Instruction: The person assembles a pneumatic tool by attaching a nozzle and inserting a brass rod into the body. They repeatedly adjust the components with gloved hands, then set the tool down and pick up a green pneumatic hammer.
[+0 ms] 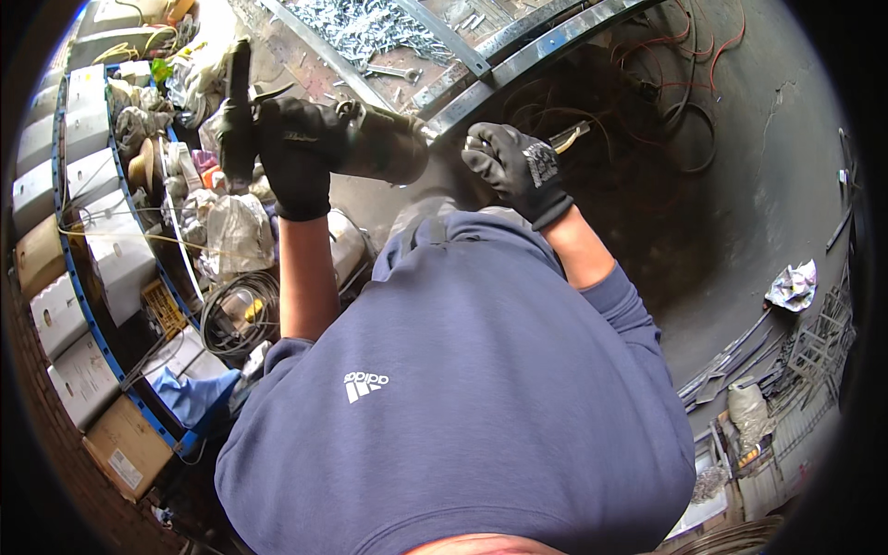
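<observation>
My left hand (294, 153), in a black glove, is closed round a dark pneumatic rivet gun (393, 151). Its wide cylinder points right and its long head stands at the left, with a lever beside my fingers. My right hand (513, 171), gloved in black too, is closed with the fingertips pinched. A small light glint shows at them, but what they hold is too small to name. Beyond both hands is a metal frame (546, 44), its corner near the gun's cylinder. On the surface behind lie many small silvery rivets (365, 32) and a wrench (395, 71).
To the left are shelves with blue uprights (92, 319), white boxes (116, 245), plastic bags (239, 231) and a coil of wire (239, 313). Red and black hoses (689, 116) lie on the dark floor at far right. Metal bars and racks (819, 347) line the right side.
</observation>
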`<control>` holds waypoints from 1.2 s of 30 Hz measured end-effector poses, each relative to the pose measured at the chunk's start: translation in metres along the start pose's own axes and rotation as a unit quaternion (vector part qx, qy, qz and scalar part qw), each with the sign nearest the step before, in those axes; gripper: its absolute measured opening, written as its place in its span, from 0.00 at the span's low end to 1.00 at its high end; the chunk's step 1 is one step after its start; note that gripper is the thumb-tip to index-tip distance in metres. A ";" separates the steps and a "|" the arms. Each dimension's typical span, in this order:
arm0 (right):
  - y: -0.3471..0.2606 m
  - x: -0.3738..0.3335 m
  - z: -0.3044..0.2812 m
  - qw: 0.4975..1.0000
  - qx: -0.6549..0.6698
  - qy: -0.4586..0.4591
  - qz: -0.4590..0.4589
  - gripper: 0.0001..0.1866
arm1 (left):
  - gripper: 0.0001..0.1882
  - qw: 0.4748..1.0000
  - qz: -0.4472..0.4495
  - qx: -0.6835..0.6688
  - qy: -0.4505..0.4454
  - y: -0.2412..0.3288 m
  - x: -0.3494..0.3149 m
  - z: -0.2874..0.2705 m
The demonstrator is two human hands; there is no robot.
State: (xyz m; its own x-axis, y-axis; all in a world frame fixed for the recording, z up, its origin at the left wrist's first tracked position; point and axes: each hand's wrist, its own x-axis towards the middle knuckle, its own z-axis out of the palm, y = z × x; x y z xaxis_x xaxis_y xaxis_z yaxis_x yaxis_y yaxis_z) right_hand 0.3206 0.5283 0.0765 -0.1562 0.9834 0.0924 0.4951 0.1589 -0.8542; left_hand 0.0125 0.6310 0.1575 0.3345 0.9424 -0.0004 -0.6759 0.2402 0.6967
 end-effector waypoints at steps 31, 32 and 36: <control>0.163 0.095 0.135 0.907 -0.274 -0.300 0.111 0.23 | 0.14 0.902 0.056 0.187 0.384 -0.194 0.013 -0.148; 0.164 0.097 0.139 0.905 -0.279 -0.303 0.106 0.23 | 0.14 0.901 0.046 0.172 0.395 -0.195 0.014 -0.158; 0.162 0.108 0.148 0.902 -0.301 -0.302 0.067 0.22 | 0.14 0.920 0.071 0.104 0.370 -0.196 0.016 -0.181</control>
State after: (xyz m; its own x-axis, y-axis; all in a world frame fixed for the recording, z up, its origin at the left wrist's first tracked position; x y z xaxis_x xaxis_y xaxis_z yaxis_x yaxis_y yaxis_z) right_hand 0.2572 0.6470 -0.1279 -0.4073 0.7993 -0.4420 0.8902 0.2391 -0.3878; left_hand 0.0310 0.6412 -0.1088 -0.3396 0.8796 -0.3331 -0.5115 0.1245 0.8502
